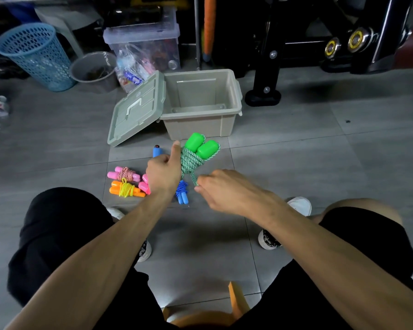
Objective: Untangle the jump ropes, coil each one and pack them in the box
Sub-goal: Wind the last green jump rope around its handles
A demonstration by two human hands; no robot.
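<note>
My left hand (163, 171) grips the coiled green jump rope (191, 160) just below its two bright green handles (201, 145). My right hand (221, 186) pinches the loose end of that green rope at the coil's lower side. On the floor lie a pink rope bundle (124, 175), an orange-handled yellow rope bundle (125, 188) and a blue rope bundle (182, 191). Another pink handle (144, 184) is partly hidden by my left wrist. The beige box (202, 101) stands open just beyond the green handles, with nothing visible inside.
The box lid (135, 110) leans against the box's left side. A blue lighter (157, 151) lies near my left thumb. A blue mesh basket (37, 55), grey bucket (93, 69) and clear storage bin (143, 41) stand behind. Black gym equipment (267, 91) rises at right.
</note>
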